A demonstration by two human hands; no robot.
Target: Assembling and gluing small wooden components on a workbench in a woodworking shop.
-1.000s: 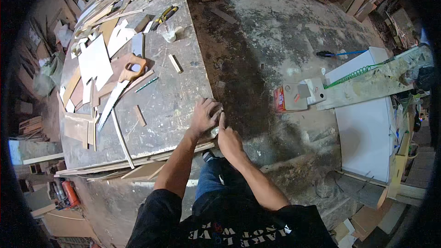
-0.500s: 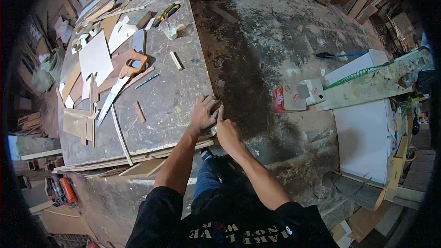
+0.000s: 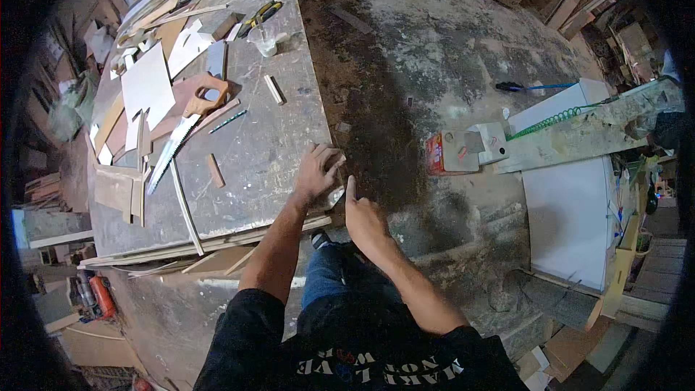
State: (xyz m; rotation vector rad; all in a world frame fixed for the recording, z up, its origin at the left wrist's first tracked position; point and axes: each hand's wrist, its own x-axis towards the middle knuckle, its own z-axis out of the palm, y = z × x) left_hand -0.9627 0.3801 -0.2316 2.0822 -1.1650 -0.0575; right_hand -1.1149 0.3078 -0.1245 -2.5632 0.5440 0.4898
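My left hand (image 3: 316, 174) lies flat on the grey workbench (image 3: 268, 166) close to its right edge, fingers spread, with nothing visibly gripped. My right hand (image 3: 364, 219) hovers just off that edge, beside the left hand, index finger stretched toward the bench and the other fingers curled in, with nothing in it. A small wooden block (image 3: 215, 170) lies on the bench left of my left hand. Farther back a handsaw (image 3: 194, 112) with a wooden handle rests among white panels (image 3: 148, 83).
A thin wooden strip (image 3: 187, 206), a short stick (image 3: 274, 89), a plastic cup (image 3: 265, 42) and yellow-handled pliers (image 3: 260, 14) lie on the bench. On the dusty floor are a red box (image 3: 436, 153), a white board (image 3: 572, 210) and an orange power tool (image 3: 94, 297).
Both hands were pressed together at the bench edge. Now my right hand has drawn back off the edge with its index finger out, and my left hand has spread flat.
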